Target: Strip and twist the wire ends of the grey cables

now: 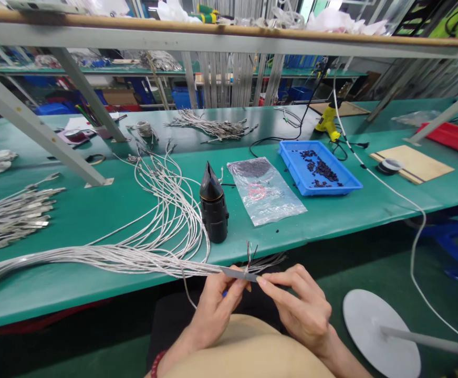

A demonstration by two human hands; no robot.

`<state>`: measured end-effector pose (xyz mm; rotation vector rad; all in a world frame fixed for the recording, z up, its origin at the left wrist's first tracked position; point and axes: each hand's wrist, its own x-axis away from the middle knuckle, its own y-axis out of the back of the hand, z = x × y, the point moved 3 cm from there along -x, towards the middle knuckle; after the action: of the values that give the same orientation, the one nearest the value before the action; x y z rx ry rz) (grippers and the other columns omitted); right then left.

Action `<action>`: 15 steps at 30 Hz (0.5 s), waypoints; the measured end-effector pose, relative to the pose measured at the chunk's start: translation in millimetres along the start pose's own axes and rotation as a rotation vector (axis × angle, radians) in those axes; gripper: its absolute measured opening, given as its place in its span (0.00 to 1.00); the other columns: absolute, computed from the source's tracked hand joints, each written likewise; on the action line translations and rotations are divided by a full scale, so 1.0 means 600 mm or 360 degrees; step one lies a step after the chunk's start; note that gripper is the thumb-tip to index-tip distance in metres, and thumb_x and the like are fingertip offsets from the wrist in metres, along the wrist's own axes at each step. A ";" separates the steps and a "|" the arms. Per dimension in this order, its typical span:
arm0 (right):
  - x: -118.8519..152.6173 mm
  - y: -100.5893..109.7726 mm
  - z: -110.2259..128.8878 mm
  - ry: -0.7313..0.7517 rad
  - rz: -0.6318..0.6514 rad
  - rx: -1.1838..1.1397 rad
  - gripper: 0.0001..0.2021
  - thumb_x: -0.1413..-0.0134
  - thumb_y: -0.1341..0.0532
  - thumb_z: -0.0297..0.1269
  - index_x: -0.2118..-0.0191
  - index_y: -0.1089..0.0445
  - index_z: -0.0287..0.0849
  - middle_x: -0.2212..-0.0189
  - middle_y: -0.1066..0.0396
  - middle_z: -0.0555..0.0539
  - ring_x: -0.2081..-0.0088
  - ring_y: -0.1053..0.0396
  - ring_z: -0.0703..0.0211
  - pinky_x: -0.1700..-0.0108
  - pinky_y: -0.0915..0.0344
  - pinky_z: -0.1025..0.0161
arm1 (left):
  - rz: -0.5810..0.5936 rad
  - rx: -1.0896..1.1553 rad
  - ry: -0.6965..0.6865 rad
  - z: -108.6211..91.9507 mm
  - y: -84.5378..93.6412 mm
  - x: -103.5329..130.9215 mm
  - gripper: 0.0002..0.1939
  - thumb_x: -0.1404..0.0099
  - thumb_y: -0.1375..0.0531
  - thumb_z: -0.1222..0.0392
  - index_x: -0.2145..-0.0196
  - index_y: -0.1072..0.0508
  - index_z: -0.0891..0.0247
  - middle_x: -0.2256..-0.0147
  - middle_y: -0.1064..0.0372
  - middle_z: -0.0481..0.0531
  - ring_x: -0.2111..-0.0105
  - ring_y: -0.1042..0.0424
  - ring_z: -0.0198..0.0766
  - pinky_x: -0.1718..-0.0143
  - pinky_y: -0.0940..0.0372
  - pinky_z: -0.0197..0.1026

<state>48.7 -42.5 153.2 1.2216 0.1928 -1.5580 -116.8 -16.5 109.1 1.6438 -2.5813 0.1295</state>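
My left hand [217,304] is closed around a cable end below the table's front edge, and red, white and dark wires [248,253] stick up there. A flat grey strip [239,274] lies across the cable end. My right hand [302,304] pinches the strip's right end between thumb and finger. A long bundle of white cables [95,257] runs along the table's front edge to my hands. Behind them stands a black cylinder with a pointed top [214,210].
Beyond are a clear plastic bag [268,194], a blue tray [311,190] of small black pieces, a yellow tool [327,123] and a wooden board [418,163]. A white cord [414,247] hangs at the right, near a round stool [371,325]. A metal post [40,126] slants at the left.
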 end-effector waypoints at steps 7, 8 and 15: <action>0.006 -0.006 -0.003 0.0023 0.0029 0.0006 0.21 0.43 0.40 0.19 0.48 0.26 0.47 0.68 0.24 0.43 0.70 0.35 0.58 0.72 0.35 0.61 | -0.0070 -0.0424 -0.0160 -0.008 0.007 0.001 0.14 0.29 0.47 0.56 0.67 0.27 0.65 0.70 0.31 0.51 0.69 0.34 0.37 0.68 0.40 0.36; 0.006 -0.007 -0.004 0.0031 0.0021 0.0009 0.20 0.43 0.41 0.19 0.49 0.26 0.46 0.68 0.25 0.43 0.71 0.35 0.58 0.72 0.36 0.61 | -0.0068 -0.0442 -0.0153 -0.008 0.006 0.000 0.14 0.29 0.47 0.56 0.68 0.27 0.65 0.70 0.31 0.52 0.67 0.33 0.38 0.66 0.40 0.36; 0.013 -0.015 -0.006 0.0023 -0.0044 0.0052 0.20 0.43 0.40 0.21 0.49 0.26 0.49 0.69 0.24 0.45 0.72 0.34 0.59 0.73 0.37 0.61 | -0.0129 -0.0560 -0.0174 -0.018 0.004 -0.003 0.15 0.29 0.47 0.56 0.71 0.27 0.65 0.71 0.30 0.52 0.69 0.33 0.38 0.64 0.40 0.38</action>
<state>44.9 -41.3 141.6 1.2607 0.1947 -1.5822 -117.9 -12.9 119.5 1.6546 -2.4258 -0.4063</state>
